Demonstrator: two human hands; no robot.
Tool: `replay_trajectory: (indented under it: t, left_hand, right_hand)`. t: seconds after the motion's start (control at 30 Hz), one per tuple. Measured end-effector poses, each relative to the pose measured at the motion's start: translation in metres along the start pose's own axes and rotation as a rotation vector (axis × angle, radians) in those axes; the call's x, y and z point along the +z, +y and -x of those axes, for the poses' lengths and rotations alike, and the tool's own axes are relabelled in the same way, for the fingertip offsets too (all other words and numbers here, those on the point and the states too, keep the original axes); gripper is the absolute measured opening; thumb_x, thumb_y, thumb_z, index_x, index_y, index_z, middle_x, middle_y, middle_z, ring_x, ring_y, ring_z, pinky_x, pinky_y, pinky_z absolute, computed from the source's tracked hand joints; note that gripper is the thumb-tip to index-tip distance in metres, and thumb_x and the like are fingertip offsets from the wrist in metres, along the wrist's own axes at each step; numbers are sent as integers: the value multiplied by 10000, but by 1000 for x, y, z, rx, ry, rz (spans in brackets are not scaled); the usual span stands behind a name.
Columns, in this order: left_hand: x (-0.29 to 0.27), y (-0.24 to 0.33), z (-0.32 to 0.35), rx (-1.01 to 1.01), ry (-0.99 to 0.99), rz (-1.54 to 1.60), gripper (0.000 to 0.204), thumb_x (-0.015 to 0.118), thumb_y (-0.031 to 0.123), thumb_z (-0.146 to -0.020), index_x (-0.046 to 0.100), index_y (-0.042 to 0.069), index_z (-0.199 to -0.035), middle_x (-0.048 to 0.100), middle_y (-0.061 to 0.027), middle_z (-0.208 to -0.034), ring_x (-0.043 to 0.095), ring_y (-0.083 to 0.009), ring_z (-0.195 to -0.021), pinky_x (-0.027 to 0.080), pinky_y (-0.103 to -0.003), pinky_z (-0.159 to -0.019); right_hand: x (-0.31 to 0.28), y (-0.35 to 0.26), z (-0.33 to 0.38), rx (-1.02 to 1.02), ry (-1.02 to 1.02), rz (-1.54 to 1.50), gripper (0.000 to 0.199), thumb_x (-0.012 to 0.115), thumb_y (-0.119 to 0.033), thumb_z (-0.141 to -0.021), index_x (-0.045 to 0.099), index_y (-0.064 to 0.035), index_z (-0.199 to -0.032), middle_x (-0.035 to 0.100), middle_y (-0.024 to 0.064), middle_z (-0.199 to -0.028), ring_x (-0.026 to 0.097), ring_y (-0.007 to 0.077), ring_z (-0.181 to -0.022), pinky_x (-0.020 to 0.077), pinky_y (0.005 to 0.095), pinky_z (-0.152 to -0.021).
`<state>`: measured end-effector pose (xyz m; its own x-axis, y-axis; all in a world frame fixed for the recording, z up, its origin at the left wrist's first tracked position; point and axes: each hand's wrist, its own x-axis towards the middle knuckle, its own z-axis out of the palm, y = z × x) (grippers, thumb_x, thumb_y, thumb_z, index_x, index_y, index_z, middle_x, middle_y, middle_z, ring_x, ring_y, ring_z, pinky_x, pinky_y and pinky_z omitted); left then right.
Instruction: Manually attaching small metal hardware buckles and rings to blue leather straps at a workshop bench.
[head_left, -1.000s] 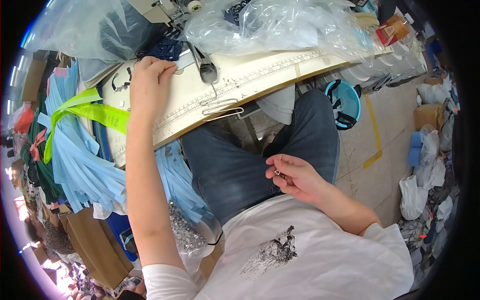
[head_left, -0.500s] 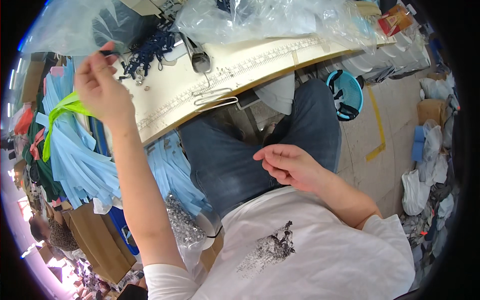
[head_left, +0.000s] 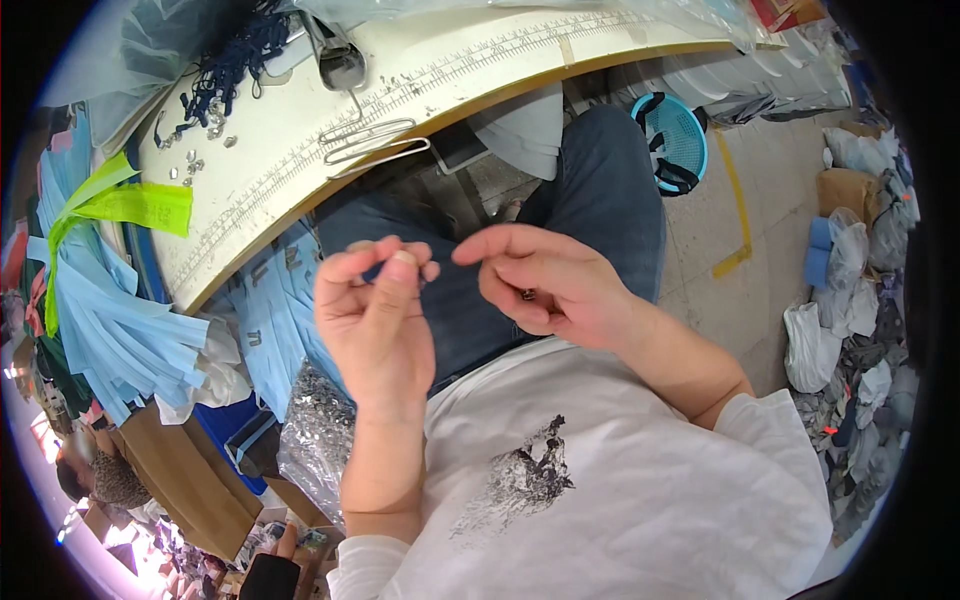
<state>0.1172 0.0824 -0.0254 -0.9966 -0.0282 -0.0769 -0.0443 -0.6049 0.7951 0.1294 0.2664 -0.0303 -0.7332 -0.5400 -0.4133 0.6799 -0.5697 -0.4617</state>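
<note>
My left hand is raised over my lap, thumb and fingers pinched together. A bit of dark blue, like the cords on the table, shows between its fingers; most of it is hidden. Close by, on its right, my right hand has its index finger reaching toward the left fingertips and the other fingers curled. Small dark metal pieces peek out from those curled fingers. On the table lie a tangle of navy cords, several small metal pieces and a metal scoop.
A bent wire hook sticks out over the table's edge. Light blue strips with a lime-green band hang at the left. Below them stands a clear bag of metal fasteners. A turquoise basket is beyond my knee.
My left hand has come from above the cord tangle down to my lap, beside the right hand. The right hand has risen slightly, its index finger more extended. The view has shifted.
</note>
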Motion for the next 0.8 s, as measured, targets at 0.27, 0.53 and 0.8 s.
replay_trajectory:
  t: [0.27,0.53,0.8]
  left_hand:
    - [-5,-22,17,-120,61,111,210,654,-96,-839,590,48,-978,670,-160,-991,648,-171,-784,530,-274,-667]
    - [-2,-21,21,-161,-39,-108,150,620,-22,-902,561,-1,-1039,668,-156,-1003,627,-145,-771,523,-243,-676]
    - [-6,-16,22,242,-177,-850,146,666,-38,-841,648,-28,-985,622,-106,-894,599,-179,-778,476,-248,-671]
  right_hand:
    - [-3,8,0,-142,30,129,186,555,-222,-986,573,-63,-1080,616,50,-823,381,25,-497,279,160,-425]
    - [-8,8,-1,-210,45,120,230,542,-168,-989,595,-31,-1166,648,28,-840,394,10,-513,286,162,-424]
    - [-6,7,-1,-165,12,92,241,541,-218,-991,591,-25,-1126,634,51,-873,384,22,-502,290,157,-430]
